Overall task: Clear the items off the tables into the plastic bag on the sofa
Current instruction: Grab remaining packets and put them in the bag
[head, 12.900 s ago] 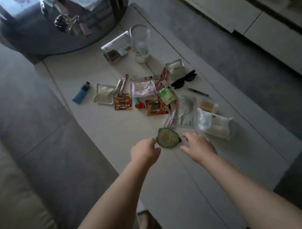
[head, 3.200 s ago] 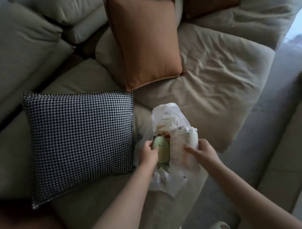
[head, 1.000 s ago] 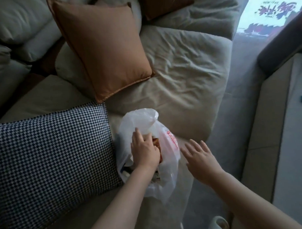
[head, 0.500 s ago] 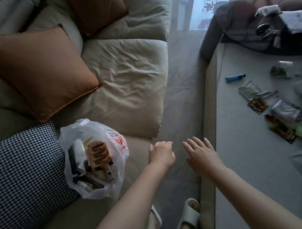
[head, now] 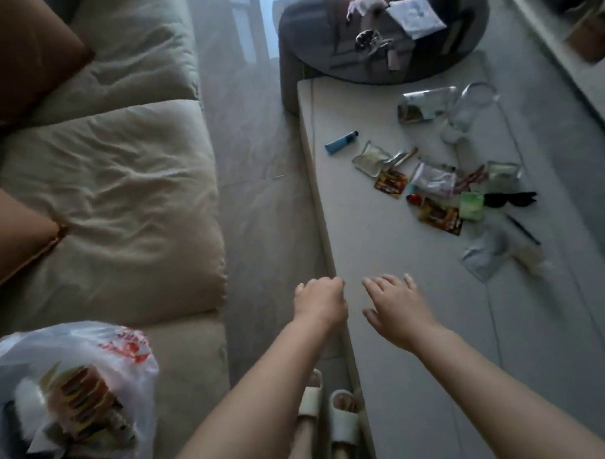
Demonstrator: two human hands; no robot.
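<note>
Meanwhile, plastic bag (head: 93,367) left of left hand (head: 319,302)

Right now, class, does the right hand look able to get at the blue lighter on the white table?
Probably yes. The right hand hovers open over the white table, holding nothing, and only bare tabletop lies between it and the blue lighter. The lighter lies well ahead, so a long stretch or lean seems needed.

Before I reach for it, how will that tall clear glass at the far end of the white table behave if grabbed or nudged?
The tall clear glass stands upright and looks taller than wide, so a sideways nudge could probably tip it. It seems to be glass, so likely rigid, breakable and smooth to grip. A foil packet lies close beside it, so approaching from above may be safer.
</note>
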